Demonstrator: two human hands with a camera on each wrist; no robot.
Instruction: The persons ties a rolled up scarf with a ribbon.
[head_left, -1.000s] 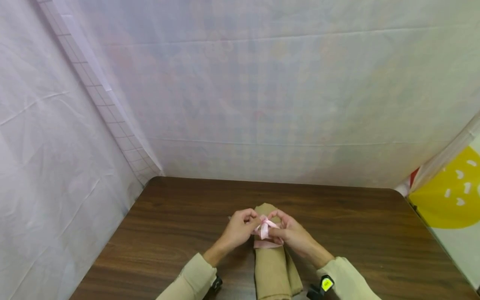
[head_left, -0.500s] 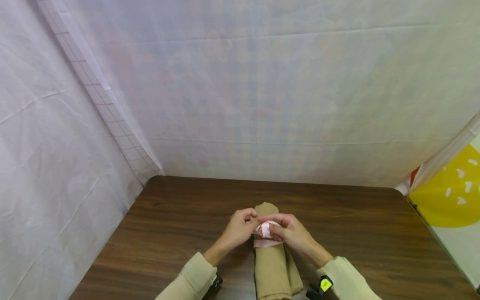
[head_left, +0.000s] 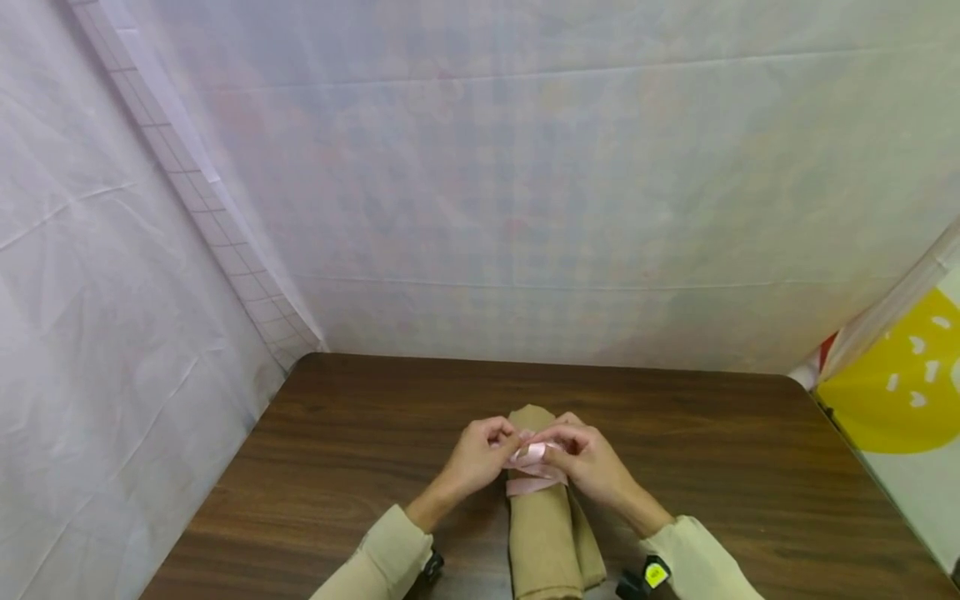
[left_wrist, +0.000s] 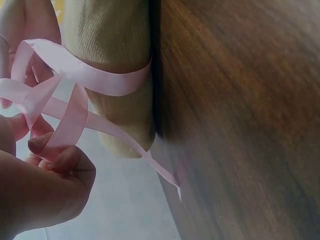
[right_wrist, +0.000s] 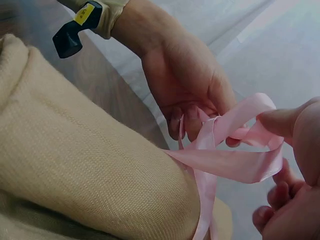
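Both hands meet over a rolled tan cloth at the 6 o'clock side of the dark wood surface, working a pink ribbon that wraps the roll near its far end. At about 9 o'clock of the ribbon knot, the left hand has its fingers curled, pinching a strand of the ribbon between thumb and fingertips; the left wrist view shows this pinch close up, with the ribbon banded once around the roll and a loose tail trailing down past the roll's end toward the surface. At 3 o'clock of the knot, the right hand also has curled fingers, gripping a loop of the ribbon; in the right wrist view the loop arches between a fingertip of the right hand and the fingers of the left hand. The roll lies lengthwise, running from 6 o'clock toward 12 o'clock, with a second fold of the same cloth just beside it on its right. Pale sleeves cover both forearms. White sheeting hangs behind the surface and along the 9 o'clock side, and a yellow shape shows at 3 o'clock.
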